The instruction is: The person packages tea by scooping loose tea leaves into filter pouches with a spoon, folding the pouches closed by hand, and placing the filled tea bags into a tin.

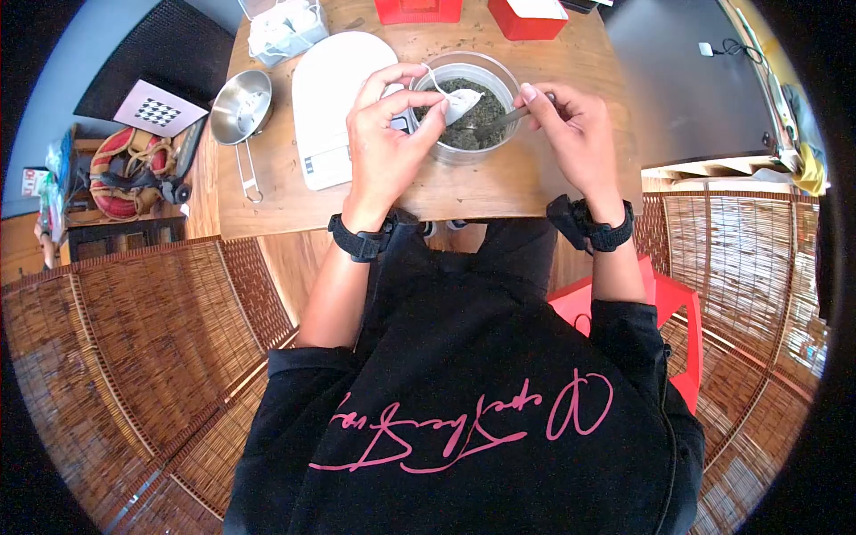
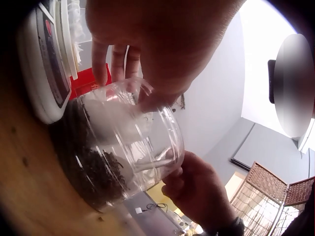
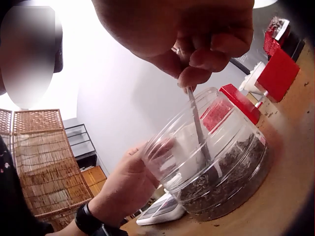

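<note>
A clear plastic jar (image 1: 511, 78) partly filled with dark dried leaves (image 1: 489, 111) stands on the wooden table. At its mouth, my left hand (image 1: 385, 129) pinches a small white drawstring bag (image 1: 463, 103) between fingers and thumb. The bag's string loops up by the fingers. From the right, my right hand (image 1: 575, 134) grips the handle of a metal spoon (image 1: 512, 118). The right wrist view shows the spoon (image 3: 198, 123) slanting down inside the jar (image 3: 236, 196), its lower end among the leaves. In the left wrist view the bag (image 2: 110, 120) shows whitish through the jar wall.
A white kitchen scale (image 1: 334, 98) lies left of the jar. Beyond it are a metal pan (image 1: 234, 116) with a long handle and a clear container (image 1: 287, 37) of white bags. Red boxes (image 1: 528, 20) stand at the back, and leaf crumbs dot the table.
</note>
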